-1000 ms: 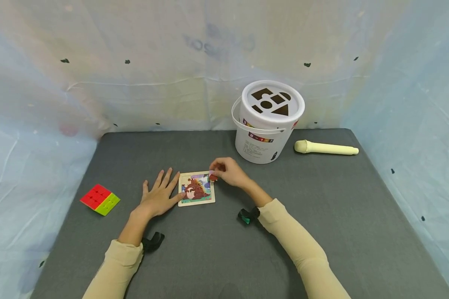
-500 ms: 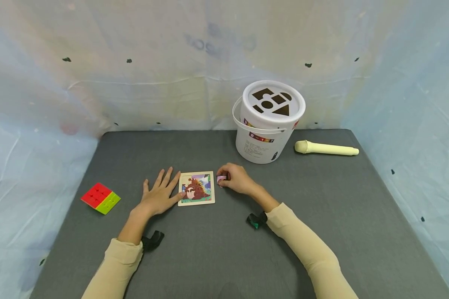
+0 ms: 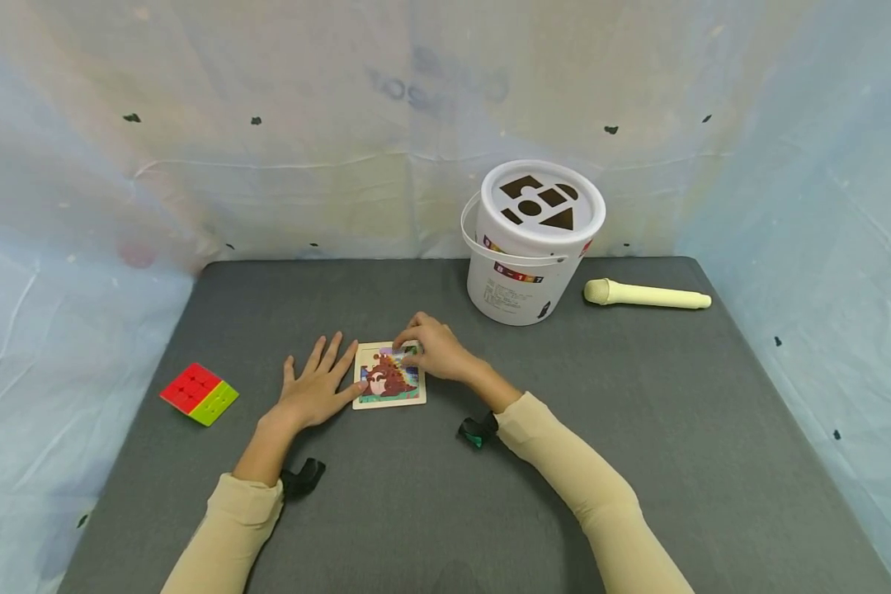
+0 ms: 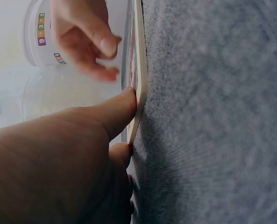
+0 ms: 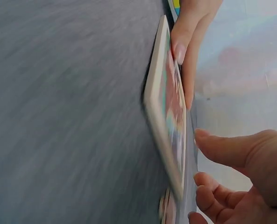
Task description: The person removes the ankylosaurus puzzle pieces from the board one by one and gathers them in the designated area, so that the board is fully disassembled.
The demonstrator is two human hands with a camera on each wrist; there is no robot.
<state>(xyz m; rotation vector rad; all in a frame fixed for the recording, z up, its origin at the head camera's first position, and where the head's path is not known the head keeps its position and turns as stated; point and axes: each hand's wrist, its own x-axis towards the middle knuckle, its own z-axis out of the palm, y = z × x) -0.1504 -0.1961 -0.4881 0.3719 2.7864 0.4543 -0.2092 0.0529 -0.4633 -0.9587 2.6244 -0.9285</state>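
A small square jigsaw puzzle [image 3: 388, 383] in a pale wooden frame lies flat on the table, with a red-brown cartoon animal on it. My left hand [image 3: 313, 398] lies spread at its left side, thumb and a fingertip touching the frame. Over the puzzle's upper right part hovers my right hand [image 3: 440, 350], its thumb and fingers apart. Nothing shows between those fingers in the left wrist view. A loose puzzle piece [image 5: 166, 207] lies on the table beside the frame in the right wrist view; the right hand hides it from the head view.
A red and yellow-green puzzle cube [image 3: 199, 393] sits to the left. Behind the right hand stands a white bucket [image 3: 516, 289] with a shape-cutout lid and handle. A pale yellow microphone-shaped stick [image 3: 648, 294] lies at the back right of the grey table [image 3: 386, 511].
My right hand took a puzzle piece rightward off the puzzle, set it down beside the frame and let go, then came back left over the puzzle. My left hand has stayed put.
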